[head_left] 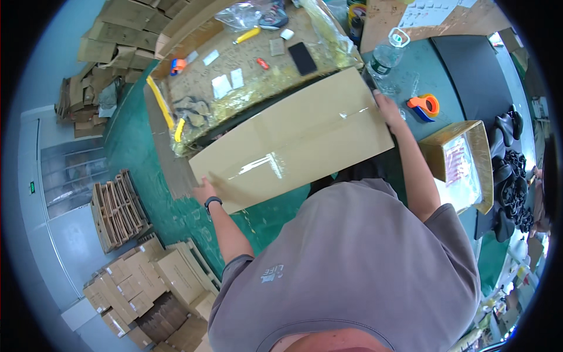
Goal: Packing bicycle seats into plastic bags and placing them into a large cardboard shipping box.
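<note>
2 hands [204, 192] [387, 110] hold long cardboard box [299, 138] at opposite ends.

Tape dispenser [420, 104] right of carton [299, 129]

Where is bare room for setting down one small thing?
Green tabletop between water bottle and dark sheet looks bare; also cardboard between white slips and black smartphone, below the red object. Crowded: the right, where black saddle-like parts lie beside an open carton.

The long carton [305, 129] blocks reach to the cardboard-topped table [196, 81].
</note>
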Demonstrator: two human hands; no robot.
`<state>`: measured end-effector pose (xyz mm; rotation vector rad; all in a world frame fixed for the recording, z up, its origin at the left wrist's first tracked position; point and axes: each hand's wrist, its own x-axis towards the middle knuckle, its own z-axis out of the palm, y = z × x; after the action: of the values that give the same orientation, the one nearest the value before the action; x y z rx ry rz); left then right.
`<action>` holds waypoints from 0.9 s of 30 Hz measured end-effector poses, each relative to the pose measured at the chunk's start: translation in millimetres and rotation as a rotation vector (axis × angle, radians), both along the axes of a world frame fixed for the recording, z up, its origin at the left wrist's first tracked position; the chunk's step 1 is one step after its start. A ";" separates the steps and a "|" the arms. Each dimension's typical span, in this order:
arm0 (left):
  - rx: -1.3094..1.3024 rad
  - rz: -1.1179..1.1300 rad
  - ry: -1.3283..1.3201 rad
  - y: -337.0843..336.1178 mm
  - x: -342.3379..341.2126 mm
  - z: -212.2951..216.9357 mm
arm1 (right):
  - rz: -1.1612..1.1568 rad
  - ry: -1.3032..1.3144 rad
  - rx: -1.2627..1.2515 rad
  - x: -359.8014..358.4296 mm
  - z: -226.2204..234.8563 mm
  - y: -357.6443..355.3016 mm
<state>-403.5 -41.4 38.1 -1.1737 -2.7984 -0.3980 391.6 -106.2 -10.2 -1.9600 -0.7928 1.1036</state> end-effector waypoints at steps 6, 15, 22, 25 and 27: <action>0.115 -0.354 -0.613 -42.9 -112.1 41.7 | 0.037 -0.613 -0.067 -107.1 128.3 -45.0; 0.561 -0.664 0.029 -193.9 -212.2 369.3 | -0.189 -0.200 0.694 -204.6 469.9 -159.4; 0.871 -0.250 -1.516 -203.9 -208.2 210.3 | -0.055 -0.361 0.718 -52.3 150.9 -257.7; 0.253 -0.299 -1.699 -205.7 -282.9 50.6 | -0.179 0.454 0.105 -115.1 132.1 -198.1; 0.041 -0.296 -1.947 -172.4 -256.4 -8.9 | -0.300 0.559 0.129 -114.5 50.7 -193.4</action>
<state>-659.9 -213.8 29.2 -1.5609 -3.4874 -2.9170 277.1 -299.6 40.4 -1.4889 -0.2508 1.2882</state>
